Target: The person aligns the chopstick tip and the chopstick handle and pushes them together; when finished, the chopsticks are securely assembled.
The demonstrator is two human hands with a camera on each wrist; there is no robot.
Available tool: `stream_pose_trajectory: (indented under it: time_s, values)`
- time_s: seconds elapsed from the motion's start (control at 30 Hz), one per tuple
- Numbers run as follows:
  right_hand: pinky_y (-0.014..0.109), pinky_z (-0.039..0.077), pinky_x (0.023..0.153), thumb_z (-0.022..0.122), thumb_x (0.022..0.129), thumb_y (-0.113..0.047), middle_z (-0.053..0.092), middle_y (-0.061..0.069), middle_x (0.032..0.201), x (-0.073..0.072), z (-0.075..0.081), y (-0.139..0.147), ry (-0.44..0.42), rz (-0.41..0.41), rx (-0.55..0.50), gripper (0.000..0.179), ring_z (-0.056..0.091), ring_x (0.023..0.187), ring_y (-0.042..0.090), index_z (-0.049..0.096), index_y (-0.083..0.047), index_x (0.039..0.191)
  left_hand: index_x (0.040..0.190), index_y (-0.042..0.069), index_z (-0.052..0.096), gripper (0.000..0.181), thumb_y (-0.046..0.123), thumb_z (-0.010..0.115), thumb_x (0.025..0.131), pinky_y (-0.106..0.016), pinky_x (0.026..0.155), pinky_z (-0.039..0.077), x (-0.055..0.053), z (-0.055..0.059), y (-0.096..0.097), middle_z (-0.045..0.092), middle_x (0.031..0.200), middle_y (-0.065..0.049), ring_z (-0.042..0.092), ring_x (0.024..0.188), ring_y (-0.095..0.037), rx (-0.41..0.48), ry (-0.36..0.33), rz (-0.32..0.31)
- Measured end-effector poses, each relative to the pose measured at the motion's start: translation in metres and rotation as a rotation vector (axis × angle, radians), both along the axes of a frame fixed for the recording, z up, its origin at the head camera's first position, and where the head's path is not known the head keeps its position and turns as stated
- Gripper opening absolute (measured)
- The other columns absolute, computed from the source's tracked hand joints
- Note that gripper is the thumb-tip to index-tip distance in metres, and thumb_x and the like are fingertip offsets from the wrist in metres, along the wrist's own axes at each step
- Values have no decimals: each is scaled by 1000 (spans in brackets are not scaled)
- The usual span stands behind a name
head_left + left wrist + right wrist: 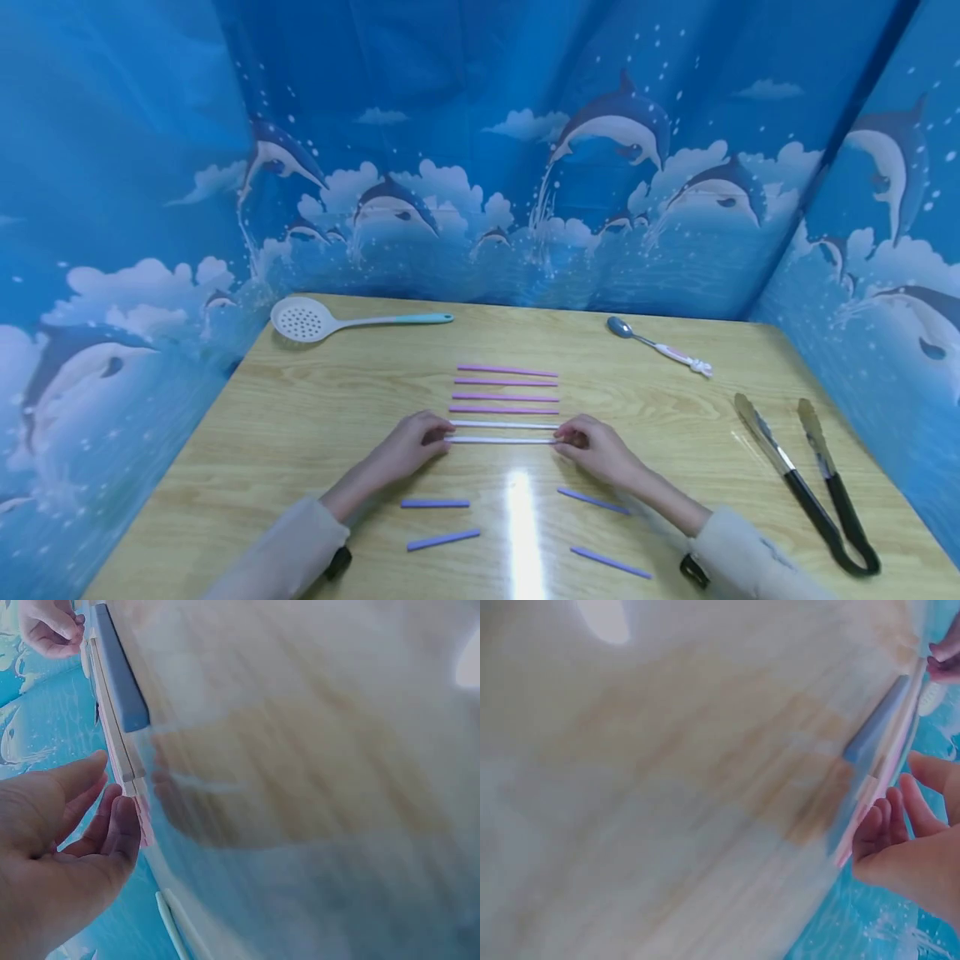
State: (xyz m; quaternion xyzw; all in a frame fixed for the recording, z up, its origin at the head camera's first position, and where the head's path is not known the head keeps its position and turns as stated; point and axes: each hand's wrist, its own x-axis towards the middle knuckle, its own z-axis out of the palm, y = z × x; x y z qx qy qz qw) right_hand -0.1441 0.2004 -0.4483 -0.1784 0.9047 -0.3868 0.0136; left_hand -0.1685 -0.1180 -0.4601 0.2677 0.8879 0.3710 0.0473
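Two thin white sticks (502,426) lie across the table, one in front of the other. My left hand (414,446) has its fingertips at their left ends, pinching the nearer white stick (501,441). At the right end of this same stick, the thumb and fingers of my right hand (597,450) grip it. Behind them several pink-purple sticks (504,397) form parallel rows. In the left wrist view, thumb and curled fingers of the left hand (82,840) meet the stick ends. The right wrist view shows the right hand (915,840) curled similarly, its contact partly hidden.
Blue-violet sticks lie nearer me, two at left (442,540) and two at right (611,562). A slotted skimmer (302,319) is at back left, a spoon (660,346) at back right. Black-handled tongs (817,500) lie spread at right. Dolphin-print curtains (450,125) surround the wooden table (262,433).
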Motion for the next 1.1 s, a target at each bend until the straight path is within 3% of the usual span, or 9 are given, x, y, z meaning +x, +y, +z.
stream_pose_trajectory:
  time_s: [0.23,0.43,0.63,0.9,1.1]
  values:
    - [22,51,71,70,85,-13,63,5,91,11,10,11,-83,-17,7,21,58,81,14,66,0,101,109,0,66,24,11,66,87,-25,77,51,15,4,-11,66,97,-7,60,86,-20,4,-26,-15]
    - [22,50,71,70,85,-19,62,4,93,22,14,21,-164,24,22,28,57,83,14,64,0,104,109,-1,65,25,12,66,88,-21,72,51,26,6,-20,66,90,-2,59,81,-11,24,-113,-55]
    - [20,50,71,71,84,-21,62,1,91,34,13,29,-193,71,52,30,55,81,7,64,-1,105,108,-2,66,26,12,67,87,-20,73,51,36,8,-25,67,90,-1,60,81,-7,45,-209,-115]
    - [20,49,68,74,80,-16,58,-2,85,43,10,29,-242,161,29,30,51,76,2,64,0,103,108,-2,66,31,16,72,83,-21,75,52,42,9,-30,67,91,-2,59,81,-6,65,-283,-160]
    - [20,47,64,71,81,-8,56,-3,81,45,10,27,-264,181,37,23,49,72,2,64,0,100,106,-3,66,32,10,75,79,-20,73,52,43,8,-29,65,88,0,57,79,-2,64,-285,-199]
